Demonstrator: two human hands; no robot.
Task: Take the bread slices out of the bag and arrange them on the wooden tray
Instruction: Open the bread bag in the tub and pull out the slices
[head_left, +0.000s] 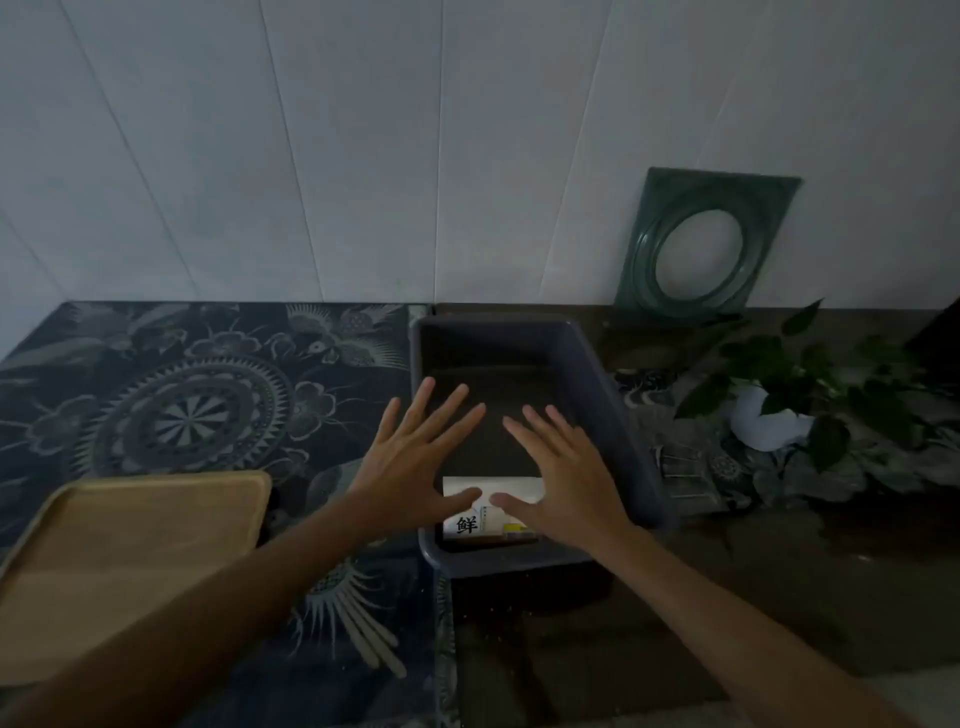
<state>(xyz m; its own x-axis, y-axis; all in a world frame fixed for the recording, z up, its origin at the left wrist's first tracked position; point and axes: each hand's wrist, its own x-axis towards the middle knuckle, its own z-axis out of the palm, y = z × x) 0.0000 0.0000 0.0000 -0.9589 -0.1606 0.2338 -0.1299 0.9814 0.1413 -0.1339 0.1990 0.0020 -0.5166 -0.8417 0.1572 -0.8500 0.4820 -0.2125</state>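
Note:
A white bread bag (498, 493) with a black printed character lies at the near end of a dark grey plastic bin (608, 384). My left hand (415, 462) and my right hand (561, 473) hover flat over the bin with fingers spread, thumbs just above the bag and almost touching each other. Neither hand holds anything. The wooden tray (130, 545) lies to the left of the bin on the patterned cloth, with nothing on it. No bread slices are visible.
A dark patterned cloth (208, 395) covers the left of the table. A green square frame (706, 244) leans on the wall at the back right. A leafy plant in a white pot (769, 415) stands right of the bin.

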